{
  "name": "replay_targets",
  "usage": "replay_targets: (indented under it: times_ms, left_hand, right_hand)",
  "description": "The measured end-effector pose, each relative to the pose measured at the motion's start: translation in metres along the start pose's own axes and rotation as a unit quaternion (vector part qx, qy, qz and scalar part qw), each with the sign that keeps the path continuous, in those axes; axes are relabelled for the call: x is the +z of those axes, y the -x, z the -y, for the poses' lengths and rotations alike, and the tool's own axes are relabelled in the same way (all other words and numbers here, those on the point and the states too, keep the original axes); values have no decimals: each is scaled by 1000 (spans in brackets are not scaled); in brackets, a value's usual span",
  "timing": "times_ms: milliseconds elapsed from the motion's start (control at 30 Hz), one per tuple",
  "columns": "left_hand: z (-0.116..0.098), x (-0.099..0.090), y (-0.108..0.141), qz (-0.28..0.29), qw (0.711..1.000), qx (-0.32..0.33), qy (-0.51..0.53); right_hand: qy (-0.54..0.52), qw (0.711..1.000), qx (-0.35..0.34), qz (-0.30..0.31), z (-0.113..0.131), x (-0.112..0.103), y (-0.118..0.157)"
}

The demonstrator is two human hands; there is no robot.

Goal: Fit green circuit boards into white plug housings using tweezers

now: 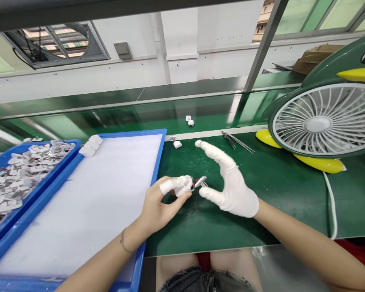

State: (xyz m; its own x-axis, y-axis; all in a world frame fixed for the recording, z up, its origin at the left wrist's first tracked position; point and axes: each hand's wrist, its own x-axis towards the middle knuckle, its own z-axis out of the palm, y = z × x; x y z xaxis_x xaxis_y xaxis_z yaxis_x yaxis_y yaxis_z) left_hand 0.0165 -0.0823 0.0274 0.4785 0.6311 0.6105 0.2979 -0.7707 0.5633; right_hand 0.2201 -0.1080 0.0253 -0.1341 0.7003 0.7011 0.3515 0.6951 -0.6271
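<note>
Far left, a small blue tray (78,142) is holding a heap of white parts with bits of red wire. Next to it, a larger blue tray (134,132) is presenting a pale, flat surface; three white pieces (91,146) are sitting at its upper left corner.

Centre: the left hand (158,206) is reaching in over the tray's right side and is pinching a white wired part (200,181) between thumb and covered fingers, above the green bench (280,186). The part is projecting from the fingertips toward the right. Its outer flat piece is lying tilted, long axis rising to the right; red and dark wires are showing on the side toward the left fingers, and thin metal prongs are pointing down and to the right.

The right hand (237,190), gloved in white, is opening wide, gripping nothing visible. Key relation: the part is lying to the left of this hand, at the mouth of the gap between its thumb and forefinger. The thumb tip is standing just beside the prongs, slightly below; contact cannot be told. The forefinger tip is standing well above. The left hand is the nearer, being in contact.

Beyond, a white piece (177,144) is resting near the tray corner. Farther right, tweezers (239,142) are lying aslant, and a green fan (318,124) is standing at the right.
</note>
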Motion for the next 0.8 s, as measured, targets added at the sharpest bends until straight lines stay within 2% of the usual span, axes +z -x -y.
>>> replay_targets:
  times_ms: [67, 167, 267, 333, 500, 567, 667, 800]
  left_hand:
    - [-3, 4, -1, -57, 992, -88, 68]
    - [-11, 9, 0, -127, 957, -202, 166]
    - [-23, 11, 3, -129, 938, -244, 211]
    - [-28, 10, 6, -111, 943, -229, 213]
    - [-31, 5, 10, -38, 973, -128, 188]
    - [-29, 3, 11, -7, 979, -93, 183]
    - [-26, 1, 14, 6, 984, -46, 173]
    - [-21, -1, 19, 29, 988, -51, 144]
  right_hand:
    - [-18, 1000, -4, -7, -1, 4, 1]
    - [8, 998, -58, -17, -1, 20, 7]
    - [22, 994, -83, -70, 5, 31, 11]
    - [22, 994, -81, -70, 11, 29, 10]
    - [2, 996, -76, -55, 18, 16, 7]
    - [-4, 995, -90, -32, 19, 14, 7]
    - [-8, 993, -120, 5, 22, 12, 6]
    - [30, 989, -137, 48, 22, 9, 6]
